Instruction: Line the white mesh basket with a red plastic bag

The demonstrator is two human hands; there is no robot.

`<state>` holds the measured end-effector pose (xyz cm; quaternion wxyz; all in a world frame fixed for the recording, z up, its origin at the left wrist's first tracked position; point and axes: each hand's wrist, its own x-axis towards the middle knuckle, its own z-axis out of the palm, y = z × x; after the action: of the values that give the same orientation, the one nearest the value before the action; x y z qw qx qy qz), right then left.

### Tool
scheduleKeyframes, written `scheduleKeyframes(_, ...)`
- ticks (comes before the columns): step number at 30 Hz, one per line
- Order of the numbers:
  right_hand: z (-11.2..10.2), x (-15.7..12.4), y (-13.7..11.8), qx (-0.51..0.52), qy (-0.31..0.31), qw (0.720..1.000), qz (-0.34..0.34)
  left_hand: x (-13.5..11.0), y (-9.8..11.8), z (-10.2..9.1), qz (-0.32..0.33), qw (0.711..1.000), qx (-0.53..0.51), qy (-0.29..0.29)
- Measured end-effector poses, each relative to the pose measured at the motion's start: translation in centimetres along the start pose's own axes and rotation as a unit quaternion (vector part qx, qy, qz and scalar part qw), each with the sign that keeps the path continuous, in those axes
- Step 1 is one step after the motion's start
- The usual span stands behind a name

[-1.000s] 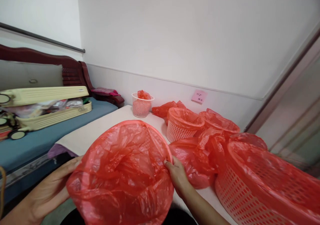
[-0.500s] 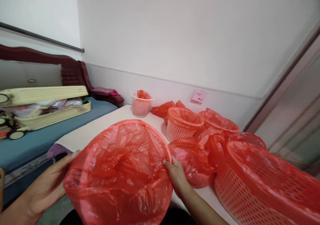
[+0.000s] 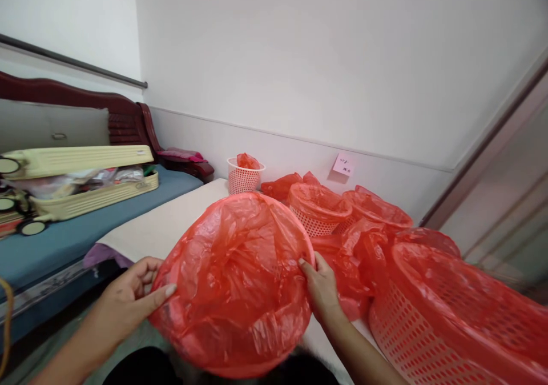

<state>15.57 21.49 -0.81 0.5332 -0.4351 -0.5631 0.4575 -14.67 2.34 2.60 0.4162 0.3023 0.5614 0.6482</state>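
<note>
A round basket point(image 3: 240, 282) lined with a thin red plastic bag is held up in front of me, its mouth tilted toward me. The bag is folded over the rim all round. My left hand point(image 3: 135, 293) grips the rim at the left, thumb on the bag and fingers curled behind. On the right side my right hand point(image 3: 320, 285) pinches the rim, with its thumb over the bag. The basket's walls are mostly hidden by the bag.
Bag-lined baskets point(image 3: 319, 209) and loose red bags point(image 3: 342, 259) crowd the white table point(image 3: 171, 219). A big lined basket point(image 3: 423, 316) is at the right, a white-rimmed basket point(image 3: 244, 176) at the back. An open yellow suitcase point(image 3: 94, 196) lies on the bed point(image 3: 47, 259).
The left hand now holds the rim with its thumb over the bag, where before it was at the basket's outer side. The basket has shifted slightly right, and the bag's left edge sits closer round the rim.
</note>
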Motion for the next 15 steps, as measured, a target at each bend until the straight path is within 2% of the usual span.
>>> scheduleKeyframes(1, -0.3, 0.1, 0.3, -0.015, 0.004, 1.000, -0.009, 0.0, -0.1, 0.1, 0.029, 0.999, 0.038, 0.012)
scheduleKeyframes(3, -0.9, 0.1, 0.9, -0.050, 0.011, 0.998, -0.020, -0.2, -0.2, 0.3, 0.068, 0.992, 0.102, -0.002)
scheduleKeyframes(5, -1.1, -0.2, 1.3, -0.079, 0.015, 0.996, -0.031, -0.7, -0.2, 0.6, 0.067, 0.990, 0.122, -0.034)
scheduleKeyframes(7, -1.1, -0.6, 1.3, -0.087, 0.009, 0.995, -0.040, -1.3, 0.1, 1.1, 0.039, 0.990, 0.112, -0.077)
scheduleKeyframes(9, -0.9, -0.9, 1.0, -0.084, -0.002, 0.995, -0.045, -1.9, 0.7, 2.0, -0.008, 0.993, 0.061, -0.104)
scheduleKeyframes(11, -0.7, -1.1, 0.5, -0.084, -0.012, 0.995, -0.048, -2.1, 1.4, 3.1, -0.052, 0.993, -0.023, -0.105)
scheduleKeyframes(15, -0.4, -1.1, 0.1, -0.084, -0.012, 0.995, -0.045, -1.5, 2.5, 4.7, -0.054, 0.978, -0.192, -0.058)
